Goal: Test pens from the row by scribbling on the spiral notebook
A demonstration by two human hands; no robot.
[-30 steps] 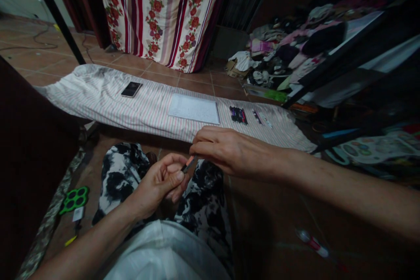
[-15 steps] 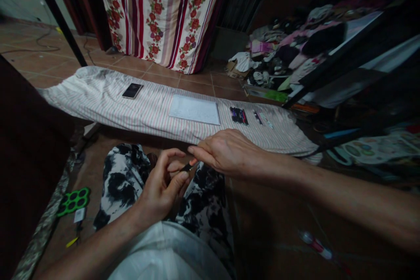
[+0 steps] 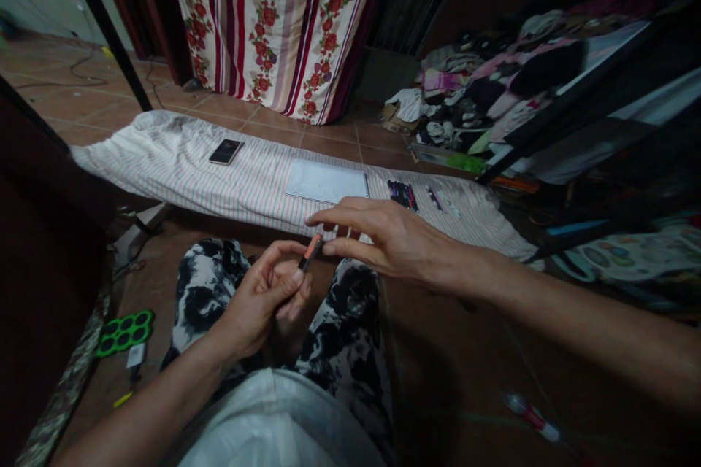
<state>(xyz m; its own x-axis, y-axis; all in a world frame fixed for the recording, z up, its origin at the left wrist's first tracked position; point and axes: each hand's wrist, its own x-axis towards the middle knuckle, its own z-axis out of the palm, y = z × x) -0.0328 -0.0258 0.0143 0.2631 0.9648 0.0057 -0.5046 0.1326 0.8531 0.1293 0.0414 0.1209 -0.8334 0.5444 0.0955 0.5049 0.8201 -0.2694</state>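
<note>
Above my lap, my left hand [image 3: 279, 288] is closed around a slim black-and-orange pen [image 3: 311, 251], pinching its dark part between thumb and fingers. The pen's orange end points up and to the right. Just right of that end, my right hand [image 3: 377, 233] hovers with thumb and fingers apart and nothing visible between them. Behind the hands, a spiral notebook [image 3: 328, 181] lies open on a striped cloth [image 3: 257, 190]. A row of dark pens [image 3: 402, 195] lies right of the notebook, with a few slim items [image 3: 442, 201] beyond.
A phone [image 3: 226, 152] lies on the cloth's left part. A green object with round holes [image 3: 125, 333] is on the floor at left, and a plastic bottle [image 3: 530, 414] at lower right. Clothes [image 3: 493, 80] are heaped at back right; a floral curtain [image 3: 274, 22] hangs behind.
My right hand's fingers have opened and drawn slightly away from the pen's orange end. The pen is tilted more upright in my left hand. The view has shifted slightly.
</note>
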